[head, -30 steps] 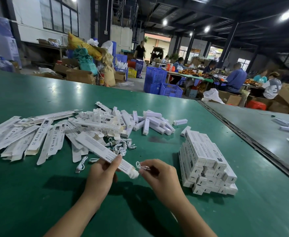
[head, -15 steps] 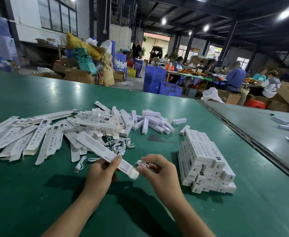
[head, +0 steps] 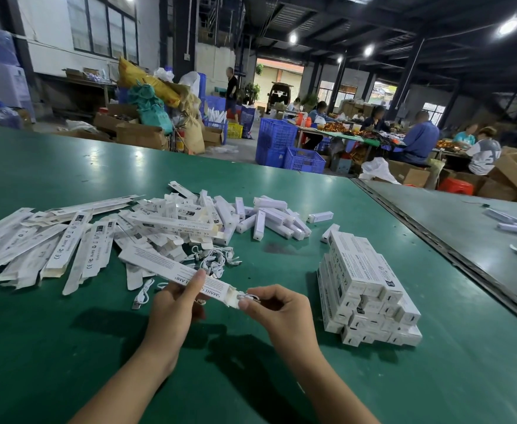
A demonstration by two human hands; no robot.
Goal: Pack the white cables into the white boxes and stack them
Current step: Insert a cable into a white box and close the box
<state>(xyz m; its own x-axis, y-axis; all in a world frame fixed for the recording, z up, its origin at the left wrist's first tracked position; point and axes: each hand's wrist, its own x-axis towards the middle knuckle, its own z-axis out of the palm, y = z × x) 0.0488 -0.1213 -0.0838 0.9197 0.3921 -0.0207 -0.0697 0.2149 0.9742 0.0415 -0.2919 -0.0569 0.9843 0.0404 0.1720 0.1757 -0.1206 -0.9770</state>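
A wide green bench (head: pixel 67 347) carried the whole job, in a workshop where other workers (head: pixel 416 142) sat at a far table. Unfolded cartons (head: pixel 52 249) sprawled across its left side. To the right stood a stack (head: pixel 370 289) of closed white boxes, its layers stepped and uneven. Judged from that, a box set carelessly on top could have slid off or shifted the rows.

A heap of short white pieces (head: pixel 269 218) lay farther back, well apart from the work. A tangle of loose cables (head: pixel 217 258) waited just beyond the hands.

The long white box (head: pixel 171 267) being filled was held off the bench, slanting away to the left with its open end toward the right. The left hand (head: pixel 177 304) had its fingers clamped round it, thumb on top. The right hand (head: pixel 281 304) had its fingers pinched together on a coiled white cable (head: pixel 248 297), held at the box's mouth and seemingly part-way in.

The likeliest trouble lay there. The coil could have caught on the end flap or sprung open, leaving a loop outside and the flap unable to close.

Nothing lay between the hands and the stack. One stray cable (head: pixel 142 296) rested beside the left hand, clear of the path.
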